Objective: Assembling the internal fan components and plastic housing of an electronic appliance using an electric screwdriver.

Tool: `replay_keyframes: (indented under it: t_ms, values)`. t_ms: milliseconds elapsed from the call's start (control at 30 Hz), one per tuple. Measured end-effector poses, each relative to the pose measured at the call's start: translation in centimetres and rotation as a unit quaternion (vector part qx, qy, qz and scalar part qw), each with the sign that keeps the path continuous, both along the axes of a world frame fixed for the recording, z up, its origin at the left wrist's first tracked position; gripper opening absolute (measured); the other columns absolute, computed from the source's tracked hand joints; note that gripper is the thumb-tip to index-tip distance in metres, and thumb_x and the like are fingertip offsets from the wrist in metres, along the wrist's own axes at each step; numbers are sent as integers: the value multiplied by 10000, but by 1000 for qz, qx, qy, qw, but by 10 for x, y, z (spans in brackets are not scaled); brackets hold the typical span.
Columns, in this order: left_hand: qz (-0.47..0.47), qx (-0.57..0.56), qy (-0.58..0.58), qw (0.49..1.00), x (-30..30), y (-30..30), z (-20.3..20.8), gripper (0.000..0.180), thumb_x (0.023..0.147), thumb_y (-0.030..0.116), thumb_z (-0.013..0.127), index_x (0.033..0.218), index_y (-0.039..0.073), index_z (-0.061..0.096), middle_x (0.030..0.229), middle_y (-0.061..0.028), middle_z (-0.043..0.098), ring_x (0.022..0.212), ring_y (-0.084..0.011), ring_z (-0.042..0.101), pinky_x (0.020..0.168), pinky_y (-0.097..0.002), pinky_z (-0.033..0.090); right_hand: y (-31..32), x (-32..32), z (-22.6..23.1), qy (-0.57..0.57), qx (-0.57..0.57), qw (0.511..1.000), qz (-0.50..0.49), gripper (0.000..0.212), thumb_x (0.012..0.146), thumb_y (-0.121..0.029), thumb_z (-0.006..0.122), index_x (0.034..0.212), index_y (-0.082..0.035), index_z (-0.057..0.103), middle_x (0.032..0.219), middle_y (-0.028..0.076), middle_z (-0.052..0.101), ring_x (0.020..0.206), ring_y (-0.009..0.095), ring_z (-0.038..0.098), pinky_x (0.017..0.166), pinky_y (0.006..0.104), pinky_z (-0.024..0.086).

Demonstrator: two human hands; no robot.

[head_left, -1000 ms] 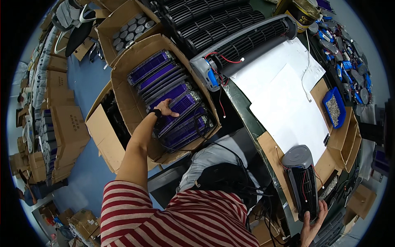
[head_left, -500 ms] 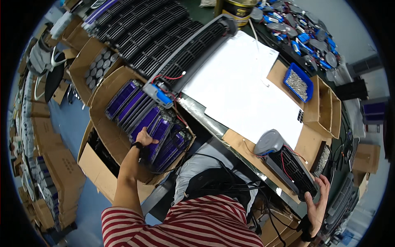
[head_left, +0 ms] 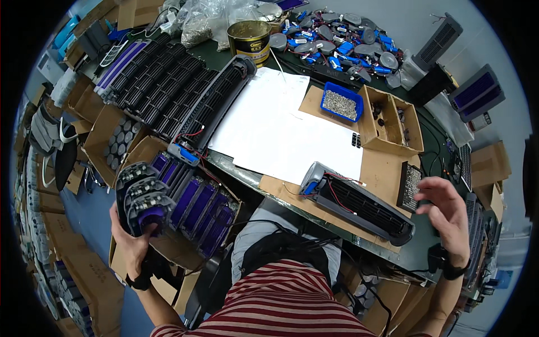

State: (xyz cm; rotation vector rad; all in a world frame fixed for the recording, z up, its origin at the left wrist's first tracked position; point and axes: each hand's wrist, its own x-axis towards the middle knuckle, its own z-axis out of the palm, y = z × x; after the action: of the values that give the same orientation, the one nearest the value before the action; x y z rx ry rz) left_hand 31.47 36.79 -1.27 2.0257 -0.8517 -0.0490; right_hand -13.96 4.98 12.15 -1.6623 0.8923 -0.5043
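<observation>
A long black and purple unit (head_left: pixel 143 205) is now gripped in the left hand (head_left: pixel 130 247), lifted clear of the cardboard box (head_left: pixel 168 247); half a second ago that hand was laid flat on the units inside the box. The unit is held end-on, its dark studded end just above the fingers, which are closed around its lower part. About five purple units (head_left: pixel 205 216) are left in the box, just right of those fingers. The right hand (head_left: pixel 449 216) has been taken off the grey and black unit (head_left: pixel 359 203), which it gripped earlier; its fingers are now spread open, empty, just right of that unit's far end. One such unit is lying on the worktop (head_left: pixel 404 255), across a sheet of cardboard. One blue tray (head_left: pixel 341 103) and one gold tin (head_left: pixel 249 35) are seen well beyond the fingers.
</observation>
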Motion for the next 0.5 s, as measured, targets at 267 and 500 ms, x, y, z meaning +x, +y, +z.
replay_keyframes:
  t_ms: [267,500]
  values:
    - [-98,-22,-415,904,-73,-136,97,680,550,7,728,1204,94,563,1165,-125,577,1097,-337,549,961,-434,407,-33,83,-28,45,-47,974,215,480,916,-172,676,1318,-12,468,1208,89,555,1002,142,592,838,274,518]
    - [-60,-1,-462,885,-100,-242,51,518,621,-41,650,1103,140,592,1014,-70,550,985,-268,525,852,-383,386,-144,92,-117,221,-397,882,127,191,756,51,600,928,41,680,859,207,691,838,332,688,732,392,556]
